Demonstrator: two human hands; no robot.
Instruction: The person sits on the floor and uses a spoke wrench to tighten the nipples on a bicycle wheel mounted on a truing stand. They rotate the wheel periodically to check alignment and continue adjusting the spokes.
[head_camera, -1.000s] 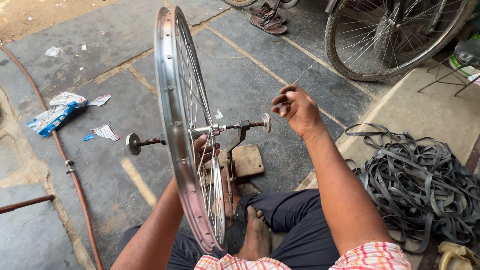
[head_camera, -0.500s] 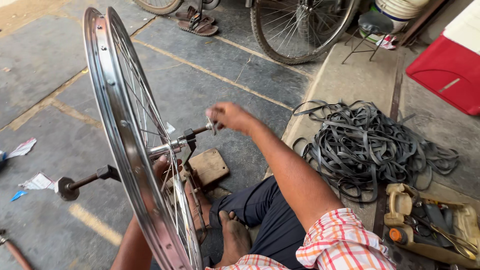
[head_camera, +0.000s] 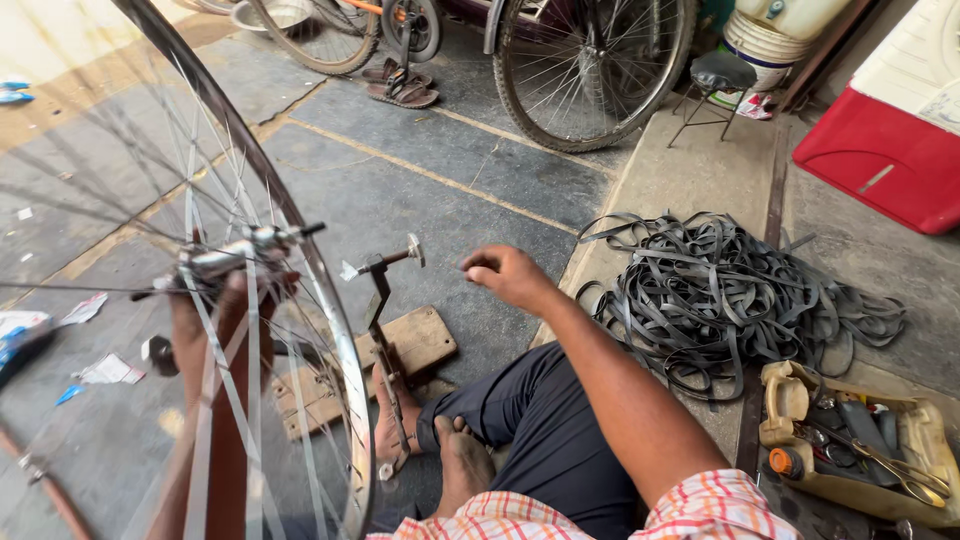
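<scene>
— What crowds the floor?
— A pile of black rubber strips (head_camera: 730, 295) right, a tool tray (head_camera: 860, 455) beyond, parked bicycle wheel (head_camera: 590, 65) ahead.
— The hands?
— Left hand (head_camera: 225, 300) grips the hub of the spoked wheel (head_camera: 250, 330), lifted off the metal stand (head_camera: 385, 330) on its wooden base. Right hand (head_camera: 510, 272) hovers beside the stand's top, fingers curled, empty. Bare stone lies between.

Silver wheel rim (head_camera: 335, 330) w/ silver spokes; shirt sleeve (head_camera: 715, 505) red-and-white check, trousers (head_camera: 545, 420) dark navy. Rubber strips (head_camera: 740, 300) black, box (head_camera: 885, 150) red w/ white lid, tool tray (head_camera: 850, 445) dirty yellow.
</scene>
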